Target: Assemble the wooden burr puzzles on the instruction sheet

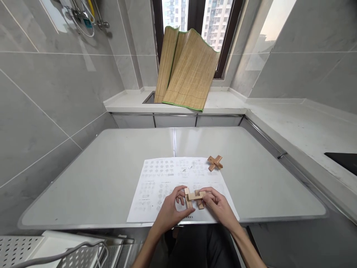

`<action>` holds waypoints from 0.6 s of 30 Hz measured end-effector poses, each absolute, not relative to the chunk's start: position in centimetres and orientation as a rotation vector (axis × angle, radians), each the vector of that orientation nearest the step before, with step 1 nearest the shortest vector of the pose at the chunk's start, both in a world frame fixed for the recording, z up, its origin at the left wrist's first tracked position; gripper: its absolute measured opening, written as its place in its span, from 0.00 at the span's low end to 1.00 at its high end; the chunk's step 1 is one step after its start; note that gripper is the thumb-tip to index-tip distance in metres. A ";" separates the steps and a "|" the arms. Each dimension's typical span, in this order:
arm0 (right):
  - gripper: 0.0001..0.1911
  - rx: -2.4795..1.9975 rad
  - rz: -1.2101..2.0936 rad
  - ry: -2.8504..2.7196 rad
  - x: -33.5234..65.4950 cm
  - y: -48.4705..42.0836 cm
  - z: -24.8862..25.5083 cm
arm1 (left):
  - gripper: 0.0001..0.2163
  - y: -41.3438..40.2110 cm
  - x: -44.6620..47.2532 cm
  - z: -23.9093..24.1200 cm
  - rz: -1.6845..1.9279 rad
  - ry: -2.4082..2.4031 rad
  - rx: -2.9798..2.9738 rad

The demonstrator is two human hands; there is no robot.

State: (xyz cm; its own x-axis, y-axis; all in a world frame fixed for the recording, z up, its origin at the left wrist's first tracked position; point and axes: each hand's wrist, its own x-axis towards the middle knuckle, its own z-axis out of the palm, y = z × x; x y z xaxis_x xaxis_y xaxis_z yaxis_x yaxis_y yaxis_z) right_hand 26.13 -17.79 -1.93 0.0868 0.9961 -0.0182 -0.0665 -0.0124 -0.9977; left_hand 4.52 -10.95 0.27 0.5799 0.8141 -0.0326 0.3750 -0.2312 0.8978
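Observation:
Both hands meet over a printed instruction sheet (167,178) near the front edge of a grey table (111,175). My left hand (171,210) and my right hand (219,206) pinch a group of interlocked wooden puzzle pieces (194,197) between their fingers, the left on its left end, the right on its right end. A second wooden piece set, a small cross-shaped assembly (215,162), lies apart at the sheet's far right corner, touched by neither hand.
A rolled bamboo mat (186,74) leans against the window on the white counter (228,104) behind the table. A counter (306,126) runs along the right with a dark hob edge (341,160). White perforated racks (33,251) sit at lower left.

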 end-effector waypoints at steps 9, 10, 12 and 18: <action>0.17 -1.316 0.941 -1.317 25.7 -17.5 -2.9 | 0.31 -10.9 4.3 0.3 0.547 0.943 1.846; 0.17 -1.328 0.927 -1.323 25.7 -17.5 -2.9 | 0.31 -10.9 4.3 0.3 0.546 0.937 1.851; 0.17 -1.345 0.917 -1.323 25.7 -17.5 -3.0 | 0.31 -11.0 4.2 0.4 0.548 0.928 1.861; 0.16 -1.373 0.908 -1.298 25.6 -17.5 -3.6 | 0.30 -11.0 4.2 1.1 0.542 0.889 1.888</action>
State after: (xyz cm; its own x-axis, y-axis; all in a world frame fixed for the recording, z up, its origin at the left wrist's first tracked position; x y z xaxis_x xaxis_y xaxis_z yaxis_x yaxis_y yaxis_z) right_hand 25.64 -17.50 -3.55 0.1424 0.9838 0.1092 0.2345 0.0736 -0.9693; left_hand 4.25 -11.04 1.08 0.6380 0.7701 -0.0021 0.3508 -0.2882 0.8910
